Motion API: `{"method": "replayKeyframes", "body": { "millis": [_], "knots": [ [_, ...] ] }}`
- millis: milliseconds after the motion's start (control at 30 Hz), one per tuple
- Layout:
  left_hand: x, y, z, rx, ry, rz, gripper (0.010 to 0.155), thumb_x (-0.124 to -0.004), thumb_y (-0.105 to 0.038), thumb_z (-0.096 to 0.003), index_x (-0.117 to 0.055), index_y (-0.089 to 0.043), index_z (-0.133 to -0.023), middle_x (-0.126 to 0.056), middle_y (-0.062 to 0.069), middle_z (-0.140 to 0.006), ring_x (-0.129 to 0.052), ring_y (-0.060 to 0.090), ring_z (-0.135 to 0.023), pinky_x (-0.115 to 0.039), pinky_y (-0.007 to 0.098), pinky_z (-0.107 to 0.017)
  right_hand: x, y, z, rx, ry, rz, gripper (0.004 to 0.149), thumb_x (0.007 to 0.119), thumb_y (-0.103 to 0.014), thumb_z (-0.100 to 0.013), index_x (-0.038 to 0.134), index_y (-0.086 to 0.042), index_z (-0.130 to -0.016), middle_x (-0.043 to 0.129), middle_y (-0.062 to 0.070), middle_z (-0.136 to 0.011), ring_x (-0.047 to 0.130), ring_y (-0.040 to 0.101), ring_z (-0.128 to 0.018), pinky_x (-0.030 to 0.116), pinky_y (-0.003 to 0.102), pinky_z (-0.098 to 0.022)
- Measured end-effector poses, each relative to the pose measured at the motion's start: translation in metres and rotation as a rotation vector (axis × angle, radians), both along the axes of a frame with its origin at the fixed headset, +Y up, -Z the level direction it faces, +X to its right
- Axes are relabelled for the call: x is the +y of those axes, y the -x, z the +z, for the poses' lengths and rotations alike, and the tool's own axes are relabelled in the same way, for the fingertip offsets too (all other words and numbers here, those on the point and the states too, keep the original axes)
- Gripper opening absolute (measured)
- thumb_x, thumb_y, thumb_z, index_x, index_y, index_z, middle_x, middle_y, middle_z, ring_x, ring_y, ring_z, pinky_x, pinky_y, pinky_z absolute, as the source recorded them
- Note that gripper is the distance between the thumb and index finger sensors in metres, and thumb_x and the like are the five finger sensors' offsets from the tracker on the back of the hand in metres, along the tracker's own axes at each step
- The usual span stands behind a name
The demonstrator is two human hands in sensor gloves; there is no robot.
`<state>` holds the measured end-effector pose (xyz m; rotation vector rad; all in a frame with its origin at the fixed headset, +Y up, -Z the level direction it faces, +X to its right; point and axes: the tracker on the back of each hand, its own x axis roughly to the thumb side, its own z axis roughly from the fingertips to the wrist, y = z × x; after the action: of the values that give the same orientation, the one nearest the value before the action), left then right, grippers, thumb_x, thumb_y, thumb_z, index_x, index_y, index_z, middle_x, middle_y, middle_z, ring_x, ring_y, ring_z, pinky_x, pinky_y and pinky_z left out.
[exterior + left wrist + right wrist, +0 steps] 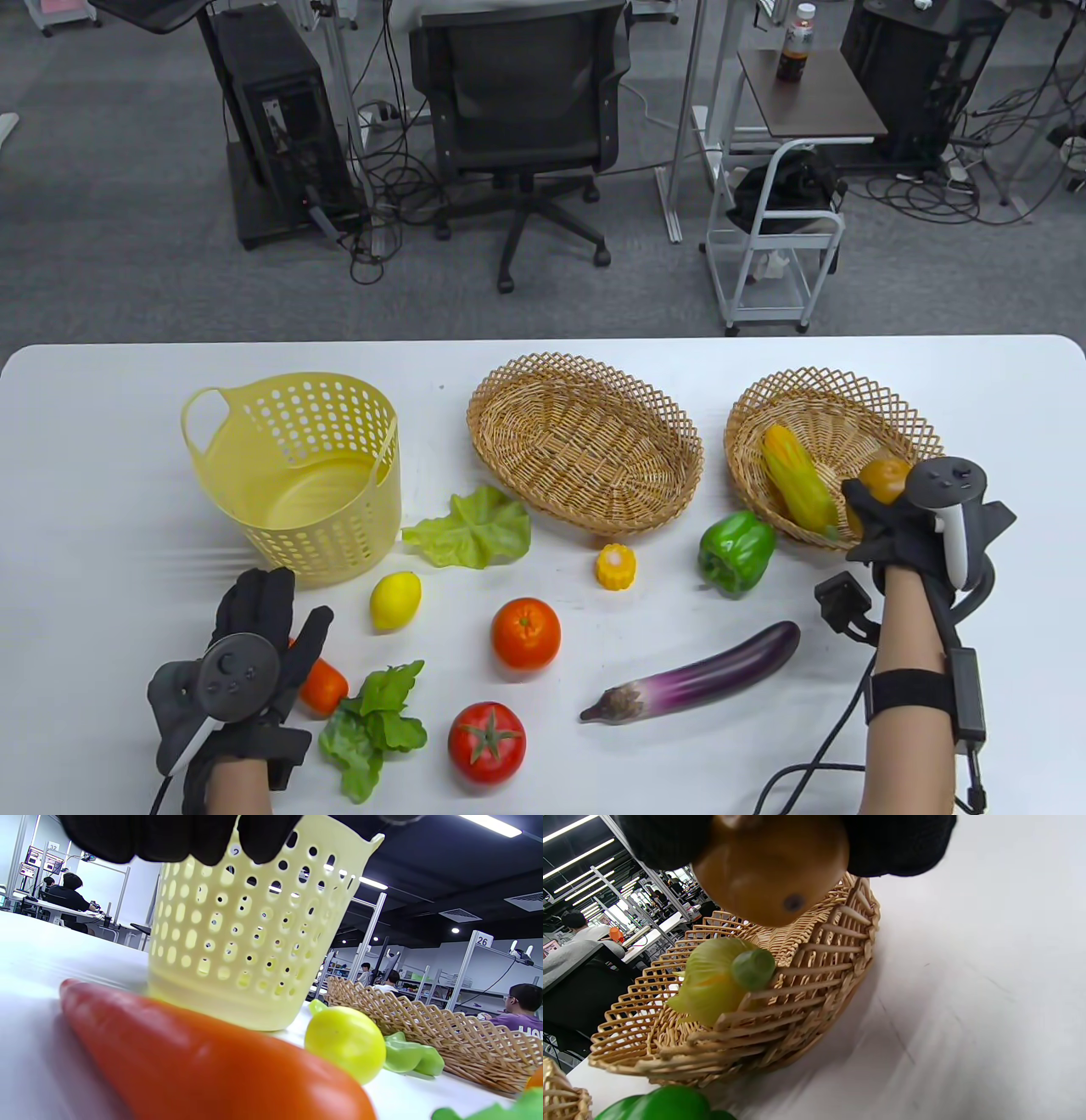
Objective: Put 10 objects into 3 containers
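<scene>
Your right hand (pixel 899 531) grips the brown round fruit (pixel 884 480) right over the near rim of the right wicker basket (pixel 912 429), beside the corn cob (pixel 797 486) inside it, so it only needs lowering inward, while your left hand (pixel 246 632) rests unclenched over the carrot (pixel 322 686), far from that basket.

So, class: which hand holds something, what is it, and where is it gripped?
The right hand grips the brown round fruit by its upper sides; the left hand holds nothing.
</scene>
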<state>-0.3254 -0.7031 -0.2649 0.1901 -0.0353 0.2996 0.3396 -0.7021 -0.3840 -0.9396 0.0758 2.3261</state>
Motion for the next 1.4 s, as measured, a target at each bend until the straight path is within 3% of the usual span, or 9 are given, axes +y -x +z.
{"method": "replayKeyframes", "body": {
  "millis": [367, 767, 967, 1167, 1267, 1400],
  "knots": [
    [0.0, 0.002, 0.0, -0.001, -0.003, 0.008, 0.072, -0.053, -0.059, -0.0606, -0.054, -0.008, -0.112, -0.052, 0.03, -0.114, -0.059, 0.058, -0.101, -0.064, 0.067, -0.064, -0.004, 0.002, -0.002, -0.007, 0.015, 0.002, 0.093, 0.066, -0.056, -0.056, 0.008, -0.009, -0.111, 0.032, 0.024, -0.116, 0.062, 0.046, -0.094, 0.066, 0.051, -0.066],
    [0.0, -0.003, 0.0, -0.024, -0.007, 0.007, 0.072, -0.052, -0.059, -0.0607, -0.053, -0.009, -0.113, -0.052, 0.029, -0.115, -0.058, 0.058, -0.102, -0.063, 0.067, -0.065, 0.01, 0.015, 0.025, 0.148, -0.053, 0.145, 0.093, 0.067, -0.054, -0.056, 0.011, -0.005, -0.111, 0.028, 0.028, -0.115, 0.058, 0.05, -0.095, 0.064, 0.056, -0.066],
    [-0.002, -0.004, 0.0, -0.033, 0.001, 0.012, 0.072, -0.052, -0.06, -0.0606, -0.053, -0.009, -0.113, -0.052, 0.029, -0.115, -0.058, 0.057, -0.102, -0.063, 0.067, -0.065, 0.008, 0.045, 0.046, 0.417, -0.111, 0.158, 0.09, 0.068, -0.055, -0.054, 0.02, -0.006, -0.112, 0.032, 0.029, -0.114, 0.062, 0.05, -0.093, 0.068, 0.054, -0.064],
    [0.0, -0.009, -0.001, -0.045, 0.005, -0.013, 0.073, -0.052, -0.06, -0.0606, -0.052, -0.01, -0.113, -0.052, 0.029, -0.115, -0.058, 0.057, -0.103, -0.064, 0.067, -0.065, 0.007, 0.07, 0.073, 0.676, -0.211, 0.039, 0.087, 0.07, -0.054, -0.054, 0.028, -0.007, -0.114, 0.036, 0.028, -0.116, 0.051, 0.055, -0.1, 0.054, 0.067, -0.069],
    [0.001, -0.01, 0.0, -0.046, 0.004, -0.016, 0.073, -0.052, -0.06, -0.0607, -0.052, -0.01, -0.113, -0.052, 0.028, -0.115, -0.058, 0.057, -0.103, -0.064, 0.067, -0.065, 0.001, 0.082, 0.081, 0.792, -0.13, -0.027, 0.087, 0.071, -0.054, -0.054, 0.028, -0.008, -0.114, 0.034, 0.027, -0.118, 0.045, 0.056, -0.102, 0.05, 0.07, -0.069],
    [0.0, -0.009, 0.0, -0.045, -0.001, -0.011, 0.073, -0.052, -0.06, -0.0606, -0.052, -0.01, -0.113, -0.052, 0.029, -0.115, -0.058, 0.057, -0.103, -0.064, 0.067, -0.065, -0.016, 0.098, 0.082, 0.956, 0.089, -0.03, 0.088, 0.071, -0.055, -0.053, 0.025, -0.013, -0.116, 0.025, 0.022, -0.122, 0.032, 0.059, -0.105, 0.044, 0.076, -0.069]
  ]
}}
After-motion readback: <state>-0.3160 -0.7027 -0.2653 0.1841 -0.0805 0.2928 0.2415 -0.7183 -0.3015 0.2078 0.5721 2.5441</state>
